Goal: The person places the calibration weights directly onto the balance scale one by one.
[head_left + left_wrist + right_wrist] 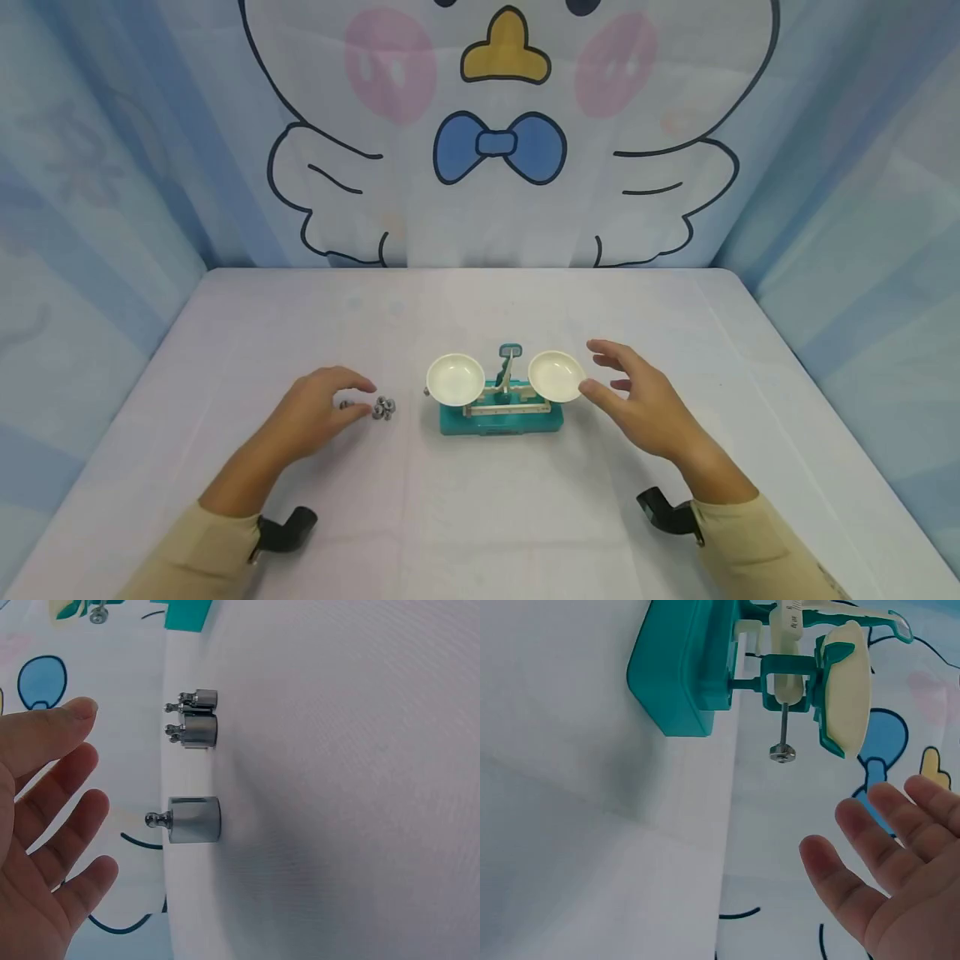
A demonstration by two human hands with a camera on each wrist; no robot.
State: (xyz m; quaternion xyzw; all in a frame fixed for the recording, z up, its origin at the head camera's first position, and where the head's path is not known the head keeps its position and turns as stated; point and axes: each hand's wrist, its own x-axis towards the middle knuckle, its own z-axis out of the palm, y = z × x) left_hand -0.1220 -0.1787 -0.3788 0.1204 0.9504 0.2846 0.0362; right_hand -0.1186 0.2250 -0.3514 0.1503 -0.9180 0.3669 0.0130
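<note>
A small teal balance scale [501, 421] with two cream pans stands mid-table. Its left pan [455, 380] and right pan [557, 377] hold nothing. My right hand [637, 400] hovers beside the right pan, fingers spread and holding nothing; the right wrist view shows a gap between the fingers and the pan [849, 690]. Left of the scale, my left hand [318, 412] hangs over several metal weights [383, 407], its fingers apart and grasping nothing. In the left wrist view one larger knobbed weight [195, 820] stands upright apart from a cluster of smaller weights [199, 729].
A white cloth covers the table [480, 517]. Behind it hangs a curtain [495, 225] printed with a cartoon bird, and patterned blue curtains flank both sides. A metal adjusting screw [783, 753] sticks out from the end of the scale's beam.
</note>
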